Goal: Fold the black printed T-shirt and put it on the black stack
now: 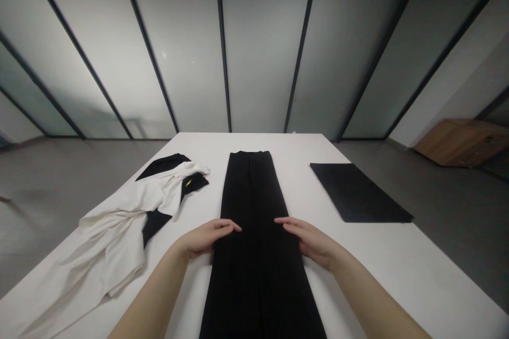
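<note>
A pair of black trousers [254, 190] lies lengthwise down the middle of the white table [294, 148], legs side by side, waistband at the far end. The near end runs out of the bottom of the view. My left hand [209, 237] rests at the left edge of the trousers, its fingers stretched over the cloth. Opposite it, my right hand [308, 239] touches the right edge in the same way, fingers extended inward. Neither hand visibly grips the fabric, though the lower fingers are partly hidden.
Crumpled white and black clothing [119, 228] with a small yellow mark lies along the table's left side. A flat, folded black cloth item [358, 193] lies near the right edge. Frosted glass panels [262, 53] rise behind the table. A wooden cabinet [461, 143] stands far right.
</note>
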Demonstrator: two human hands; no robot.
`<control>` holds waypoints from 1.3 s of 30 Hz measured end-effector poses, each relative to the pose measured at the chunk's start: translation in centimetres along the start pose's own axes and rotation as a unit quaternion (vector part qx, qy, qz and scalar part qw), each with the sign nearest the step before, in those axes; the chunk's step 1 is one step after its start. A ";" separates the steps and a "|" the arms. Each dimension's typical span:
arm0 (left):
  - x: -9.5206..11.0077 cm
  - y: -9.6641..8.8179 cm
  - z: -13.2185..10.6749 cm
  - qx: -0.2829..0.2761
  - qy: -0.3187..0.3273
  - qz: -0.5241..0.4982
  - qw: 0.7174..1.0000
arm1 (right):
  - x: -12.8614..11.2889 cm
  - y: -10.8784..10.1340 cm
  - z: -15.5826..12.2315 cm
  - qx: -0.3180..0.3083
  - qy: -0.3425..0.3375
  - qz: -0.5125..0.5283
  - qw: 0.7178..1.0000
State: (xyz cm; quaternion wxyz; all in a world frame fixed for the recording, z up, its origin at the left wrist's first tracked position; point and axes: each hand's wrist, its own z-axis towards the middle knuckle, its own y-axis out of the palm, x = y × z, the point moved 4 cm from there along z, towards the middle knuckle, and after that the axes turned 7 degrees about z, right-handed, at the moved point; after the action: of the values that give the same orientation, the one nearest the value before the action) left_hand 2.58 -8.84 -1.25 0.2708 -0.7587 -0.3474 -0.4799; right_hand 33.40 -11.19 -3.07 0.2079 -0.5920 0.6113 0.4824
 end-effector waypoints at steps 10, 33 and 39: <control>-2.1 0.0 -2.3 -0.318 -0.113 0.047 0.940 | 0.9 -1.2 -2.4 -0.177 0.173 -0.230 0.941; -1.1 -0.8 -0.8 -0.019 -0.067 0.199 0.978 | 0.2 -1.6 0.3 0.019 -0.010 -0.174 0.984; -0.3 -0.2 -1.4 -0.082 -0.024 0.208 0.974 | -0.1 -1.2 -0.6 -0.041 0.027 -0.209 0.977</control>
State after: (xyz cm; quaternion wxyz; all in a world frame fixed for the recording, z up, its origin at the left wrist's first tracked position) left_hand 1.59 -9.91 -0.99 0.2930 -0.8453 -0.1472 -0.4218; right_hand 34.71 -11.48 -3.10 0.2628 -0.7276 0.4588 0.4370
